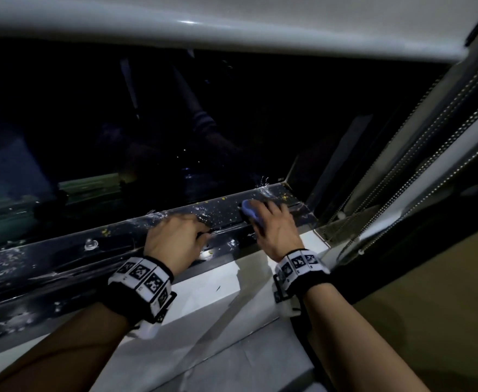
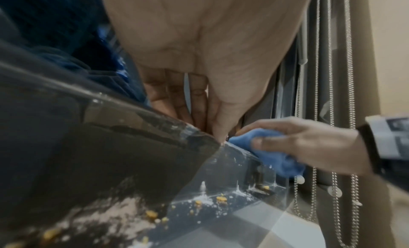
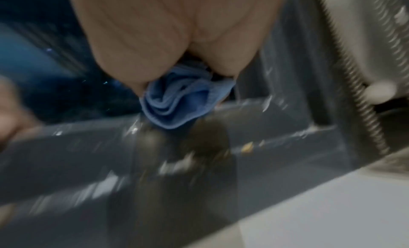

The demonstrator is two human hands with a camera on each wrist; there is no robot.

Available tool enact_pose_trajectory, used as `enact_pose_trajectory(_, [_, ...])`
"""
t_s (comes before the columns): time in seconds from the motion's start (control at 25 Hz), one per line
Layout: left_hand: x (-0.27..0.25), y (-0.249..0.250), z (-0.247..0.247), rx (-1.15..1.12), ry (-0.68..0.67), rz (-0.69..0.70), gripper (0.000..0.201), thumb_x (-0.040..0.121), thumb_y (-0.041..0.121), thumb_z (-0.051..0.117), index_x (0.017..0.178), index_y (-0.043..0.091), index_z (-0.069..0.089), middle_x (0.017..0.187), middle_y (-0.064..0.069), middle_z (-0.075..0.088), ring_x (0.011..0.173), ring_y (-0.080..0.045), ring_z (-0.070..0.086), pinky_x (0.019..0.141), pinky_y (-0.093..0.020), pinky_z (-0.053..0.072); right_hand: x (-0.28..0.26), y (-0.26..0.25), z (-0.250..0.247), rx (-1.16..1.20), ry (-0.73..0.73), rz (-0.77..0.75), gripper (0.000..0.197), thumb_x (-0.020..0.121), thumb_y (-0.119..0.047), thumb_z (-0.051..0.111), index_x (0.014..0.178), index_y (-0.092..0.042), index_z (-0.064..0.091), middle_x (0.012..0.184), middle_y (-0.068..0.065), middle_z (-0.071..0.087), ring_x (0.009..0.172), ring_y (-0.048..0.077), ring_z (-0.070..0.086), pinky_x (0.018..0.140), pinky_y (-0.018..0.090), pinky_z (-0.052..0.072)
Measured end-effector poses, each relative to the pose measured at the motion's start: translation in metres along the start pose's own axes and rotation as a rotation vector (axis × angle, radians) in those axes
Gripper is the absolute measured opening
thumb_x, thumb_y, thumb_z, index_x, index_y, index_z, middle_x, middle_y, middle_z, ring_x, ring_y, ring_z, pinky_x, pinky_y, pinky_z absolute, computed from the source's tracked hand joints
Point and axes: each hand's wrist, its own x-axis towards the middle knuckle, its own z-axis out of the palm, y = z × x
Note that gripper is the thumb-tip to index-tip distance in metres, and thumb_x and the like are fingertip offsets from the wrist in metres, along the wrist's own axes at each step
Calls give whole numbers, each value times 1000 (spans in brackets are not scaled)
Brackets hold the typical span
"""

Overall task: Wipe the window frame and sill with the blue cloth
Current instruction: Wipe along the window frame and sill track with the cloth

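Left hand (image 1: 172,241) palm down, right hand (image 1: 273,227) fingers curled, forearms extended

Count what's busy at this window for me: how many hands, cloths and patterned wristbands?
Hands: 2, the left hand and the right hand
Blue cloth: 1, held under the right hand's fingers
Patterned wristbands: 2, the left wristband and the right wristband
Total: 5

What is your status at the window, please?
Right hand grips blue cloth on the window frame, near its right corner. Left hand rests on the frame. White and yellow specks along it; bead chains close by.
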Motion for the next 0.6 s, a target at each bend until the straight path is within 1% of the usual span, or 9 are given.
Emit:
enact_pose_trajectory(0.04, [0,-2,1,-1,1,13,26,97,46,51,111,36,70,108,13,65,109,-17,60,81,-33,50,1,7,-3,19,-3,-33,42,96,-40,39,136,-32,48,124,4,57,105,32,51,90,43,43])
enact_pose_trajectory(0.08, [0,-3,1,-2,0,25,25,97,45,51,109,35,71,107,13,65,108,-17,60,81,-34,51,4,18,-8,58,33,9,40,97,-38,42,135,-31,50,125,5,55,105,33,50,92,43,43])
enact_pose_trajectory(0.16, [1,-8,2,-20,-13,32,24,96,43,51,108,35,71,108,14,64,106,-17,61,82,-35,52,11,41,-23,108,146,201,35,98,-33,48,132,-27,55,129,10,50,105,37,48,92,43,44])
enact_pose_trajectory(0.24, [3,-11,3,-28,-30,28,24,96,44,51,111,37,70,112,16,64,105,-15,62,84,-35,53,16,54,-28,-46,158,279,35,99,-30,48,132,-23,56,126,11,54,102,39,46,89,44,42])
enact_pose_trajectory(0.28, [4,-13,4,-29,-26,28,24,96,45,52,111,38,70,112,18,64,104,-14,62,83,-34,53,16,55,-24,-125,145,265,34,99,-28,48,131,-21,56,122,12,58,101,38,46,87,44,42])
enact_pose_trajectory(0.36, [4,-12,5,-31,-3,17,25,96,48,52,110,38,70,109,19,64,101,-12,63,81,-32,52,17,48,-12,-136,128,227,33,96,-26,51,128,-22,58,115,11,62,99,37,47,86,44,43])
enact_pose_trajectory(0.44, [2,-9,6,-15,13,7,25,96,50,52,107,39,71,103,19,64,99,-13,64,77,-32,51,14,38,-1,-49,114,162,32,96,-35,49,127,-29,58,117,7,62,101,35,50,88,42,43])
enact_pose_trajectory(0.52, [2,-6,5,-3,23,-6,23,95,50,53,104,39,71,97,18,63,98,-13,63,73,-31,49,12,31,1,-10,33,15,37,96,-47,42,128,-35,55,120,-1,61,104,30,54,89,43,43])
enact_pose_trajectory(0.6, [1,-5,4,-5,22,-32,22,94,51,54,104,41,71,98,20,63,99,-13,63,72,-31,50,14,35,-7,71,-52,-70,37,94,-47,44,128,-37,56,118,-5,61,101,28,57,86,45,46])
